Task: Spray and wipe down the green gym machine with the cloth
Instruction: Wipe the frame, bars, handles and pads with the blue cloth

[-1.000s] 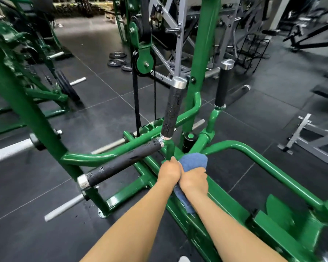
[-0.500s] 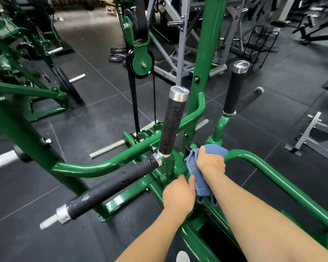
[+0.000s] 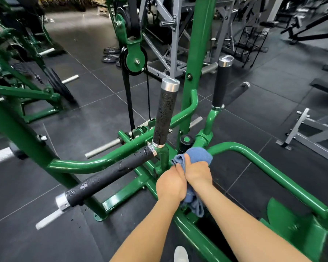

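Holds the blue cloth (image 3: 199, 155) bunched in the right grip (image 3: 198, 172), fingers curled over it, pressing it onto the green gym machine (image 3: 263, 167) where the curved tube meets the short post, just right of centre frame. Rests the left grip (image 3: 171, 183) against the right one, touching it, knuckles up; cannot tell whether its hidden fingers pinch the cloth's hanging tail or hold nothing.

To wipe well here: wrap the cloth round the tube rather than dabbing one face, then slide along it with firm, even pressure. Gather the loose tail so it does not catch in the joint below. Judging by the droplets on the upright black handle (image 3: 165, 114) and the slanted black handle (image 3: 110, 174) at centre left, turn to a dry fold before drying those.
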Available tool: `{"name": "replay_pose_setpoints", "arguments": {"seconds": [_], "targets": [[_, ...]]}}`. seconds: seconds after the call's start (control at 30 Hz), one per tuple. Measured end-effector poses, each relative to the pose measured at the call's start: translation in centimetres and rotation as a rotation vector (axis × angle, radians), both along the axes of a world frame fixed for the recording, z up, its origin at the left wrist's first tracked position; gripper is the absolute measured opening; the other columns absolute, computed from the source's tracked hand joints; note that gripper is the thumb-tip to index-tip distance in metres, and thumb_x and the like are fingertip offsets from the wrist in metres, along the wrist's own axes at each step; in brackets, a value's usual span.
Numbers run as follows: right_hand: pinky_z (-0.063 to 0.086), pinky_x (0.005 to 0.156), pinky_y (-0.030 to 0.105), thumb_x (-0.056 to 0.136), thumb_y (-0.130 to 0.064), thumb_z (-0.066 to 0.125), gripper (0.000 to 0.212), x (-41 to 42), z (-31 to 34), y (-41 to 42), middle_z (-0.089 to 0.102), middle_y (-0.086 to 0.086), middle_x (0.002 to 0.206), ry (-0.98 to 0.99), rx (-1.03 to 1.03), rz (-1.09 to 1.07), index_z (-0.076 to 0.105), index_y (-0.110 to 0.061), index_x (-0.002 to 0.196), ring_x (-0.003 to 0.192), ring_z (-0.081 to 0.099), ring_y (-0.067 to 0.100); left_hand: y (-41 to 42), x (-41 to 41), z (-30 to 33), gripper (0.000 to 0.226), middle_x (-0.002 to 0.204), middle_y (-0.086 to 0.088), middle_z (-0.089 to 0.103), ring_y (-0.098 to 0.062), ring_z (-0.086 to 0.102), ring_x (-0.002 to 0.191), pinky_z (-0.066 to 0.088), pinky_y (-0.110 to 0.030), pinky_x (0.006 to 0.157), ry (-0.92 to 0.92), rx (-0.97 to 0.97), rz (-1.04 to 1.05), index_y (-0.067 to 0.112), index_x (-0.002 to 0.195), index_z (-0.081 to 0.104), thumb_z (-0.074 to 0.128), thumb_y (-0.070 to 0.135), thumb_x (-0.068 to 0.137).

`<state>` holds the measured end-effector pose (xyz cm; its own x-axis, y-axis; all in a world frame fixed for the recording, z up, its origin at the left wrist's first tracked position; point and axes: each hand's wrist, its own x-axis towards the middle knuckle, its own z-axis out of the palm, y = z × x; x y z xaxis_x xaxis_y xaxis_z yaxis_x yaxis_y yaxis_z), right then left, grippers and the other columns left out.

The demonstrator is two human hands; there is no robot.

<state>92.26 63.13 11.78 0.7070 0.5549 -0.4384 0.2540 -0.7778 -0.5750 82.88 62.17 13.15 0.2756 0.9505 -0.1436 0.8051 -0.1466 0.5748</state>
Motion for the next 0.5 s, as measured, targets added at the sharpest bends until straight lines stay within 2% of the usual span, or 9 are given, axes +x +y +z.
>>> {"name": "replay_pose_setpoints", "arguments": {"seconds": [0.1, 0.17, 0.23, 0.33, 0.4, 0.5], "targets": [[0.037, 0.064, 0.028, 0.092, -0.067, 0.034, 0.075, -0.3, 0.2, -1.1, 0.065, 0.017, 0.108, 0.016, -0.032, 0.072, 0.057, 0.001, 0.115, 0.078, 0.054, 0.025, -0.3, -0.2, 0.2, 0.056, 0.091, -0.011, 0.068, -0.029, 0.062, 0.084, 0.041, -0.033, 0.066, -0.052, -0.011, 0.034, 0.014, 0.08, 0.055, 0.012, 0.04, 0.104], [0.037, 0.062, 0.029, 0.091, -0.069, 0.032, 0.078, -0.2, 0.3, -0.9, 0.066, 0.015, 0.103, 0.013, -0.059, 0.1, 0.058, 0.001, 0.113, 0.074, 0.054, 0.024, -0.4, -0.1, 0.1, 0.06, 0.087, -0.011, 0.068, -0.028, 0.062, 0.08, 0.04, -0.032, 0.063, -0.055, -0.021, 0.044, 0.014, 0.078, 0.056, 0.011, 0.043, 0.104], [0.038, 0.067, 0.029, 0.09, -0.07, 0.033, 0.081, 0.3, 0.6, -0.2, 0.064, 0.016, 0.112, 0.003, -0.078, 0.104, 0.054, 0.001, 0.12, 0.084, 0.057, 0.027, -0.4, -0.1, 0.1, 0.064, 0.084, -0.009, 0.067, -0.028, 0.062, 0.08, 0.043, -0.033, 0.064, -0.052, -0.03, 0.049, 0.014, 0.078, 0.059, 0.009, 0.047, 0.102], [0.04, 0.082, 0.033, 0.092, -0.066, 0.037, 0.078, 1.6, 1.6, 1.4, 0.055, 0.019, 0.13, -0.014, -0.096, 0.135, 0.049, 0.001, 0.131, 0.113, 0.055, 0.032, -0.1, 0.0, -0.2, 0.064, 0.088, -0.009, 0.067, -0.03, 0.062, 0.084, 0.045, -0.035, 0.07, -0.039, -0.028, 0.033, 0.014, 0.082, 0.059, 0.01, 0.05, 0.102], [0.041, 0.088, 0.034, 0.096, -0.058, 0.035, 0.068, 2.7, 2.5, 2.5, 0.054, 0.019, 0.131, -0.035, -0.082, 0.15, 0.052, -0.001, 0.129, 0.118, 0.052, 0.033, -0.1, 0.0, -0.3, 0.061, 0.088, -0.008, 0.065, -0.031, 0.061, 0.085, 0.044, -0.035, 0.07, -0.025, -0.012, 0.022, 0.013, 0.084, 0.057, 0.011, 0.048, 0.102], [0.044, 0.094, 0.036, 0.1, -0.05, 0.026, 0.06, 3.9, 3.3, 3.8, 0.058, 0.018, 0.123, -0.113, -0.079, 0.167, 0.059, -0.002, 0.112, 0.114, 0.054, 0.034, -0.1, -0.1, -0.7, 0.051, 0.082, -0.007, 0.06, -0.03, 0.059, 0.08, 0.047, -0.036, 0.07, -0.024, 0.002, 0.019, 0.012, 0.084, 0.055, 0.016, 0.04, 0.104]]}}
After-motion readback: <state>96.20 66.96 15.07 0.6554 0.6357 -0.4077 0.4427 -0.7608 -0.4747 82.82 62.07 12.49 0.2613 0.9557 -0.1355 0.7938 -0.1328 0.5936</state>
